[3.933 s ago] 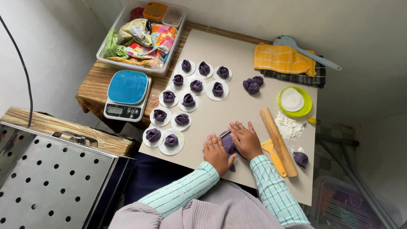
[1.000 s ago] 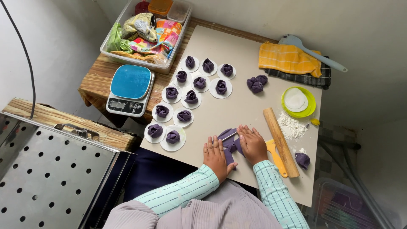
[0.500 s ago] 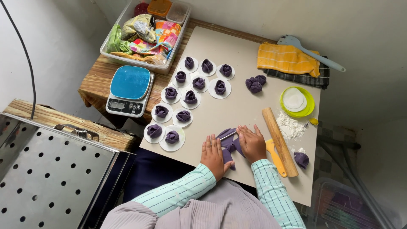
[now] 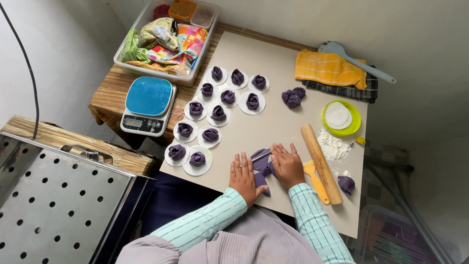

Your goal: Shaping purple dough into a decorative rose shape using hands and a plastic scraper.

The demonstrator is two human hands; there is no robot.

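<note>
Left hand: the left hand (image 4: pixel 243 177) lies flat on the board, palm down, fingers stretched forward and gripping nothing; its fingertips touch the left edge of the purple dough.
Right hand: the right hand (image 4: pixel 287 165) is flat too, fingers spread and open, pressing on the right side of the same dough.
Purple dough: the flattened purple dough (image 4: pixel 261 165) sits between the two hands at the near edge of the board (image 4: pixel 273 54), folded into overlapping flaps; a thin pale stick seems to cross its top, though it is too small to be sure.
Rolling pin: a wooden rolling pin (image 4: pixel 321 163) lies just beside the right hand, slanting toward the near right corner.
Scraper: a yellow scraper (image 4: pixel 315 180) rests against the pin on its left, touching or nearly touching the right wrist.
Dough ball: one small purple dough ball (image 4: pixel 346 184) sits right of the pin, near the right edge.
Flour: a loose heap of flour (image 4: pixel 333 145) lies beyond the pin's far end.
Green dish: a green dish (image 4: pixel 354 126) with white paper rounds stands at the right edge.
Finished pieces: shaped purple buns on white paper rounds (image 4: pixel 218 113) run in rows from the near left edge toward the far middle, well apart from the hands.
Dough lumps: plain purple lumps (image 4: pixel 292 98) lie toward the far right.
Yellow cloth: a folded yellow cloth (image 4: pixel 328 69) covers the far right corner.
Scale: a kitchen scale (image 4: pixel 148 104) with a blue top stands off the board's left edge.
Plastic tub: a clear tub (image 4: pixel 166 39) of packets sits beyond the scale.
</note>
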